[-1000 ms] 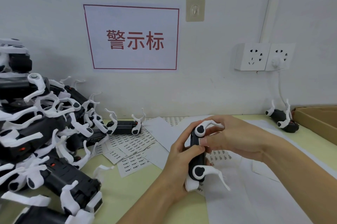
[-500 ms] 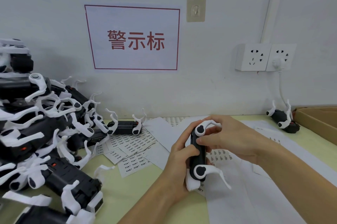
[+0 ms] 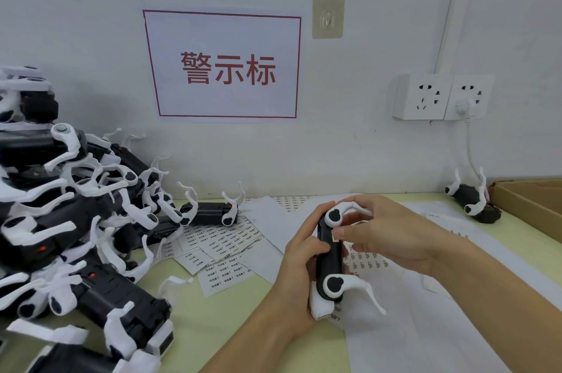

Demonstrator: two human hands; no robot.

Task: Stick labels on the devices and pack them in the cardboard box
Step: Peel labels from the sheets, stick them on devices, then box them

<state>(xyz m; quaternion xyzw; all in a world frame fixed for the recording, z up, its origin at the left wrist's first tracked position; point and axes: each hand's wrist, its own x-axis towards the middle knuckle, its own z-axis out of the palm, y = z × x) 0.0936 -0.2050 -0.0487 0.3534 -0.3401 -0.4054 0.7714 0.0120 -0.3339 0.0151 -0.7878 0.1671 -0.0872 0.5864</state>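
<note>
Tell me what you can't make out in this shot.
Head view only:
- Label under the right hand's fingertips on the held device: covered, too small.
- Print on the label sheets: too small.
- Cardboard box interior: cut off by the right edge.
- Device pile: cut off on the left.

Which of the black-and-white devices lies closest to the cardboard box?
The lone device at the far right by the wall, under the socket cable, just left of the cardboard box. The others are piled at left or held in the hands.
</note>
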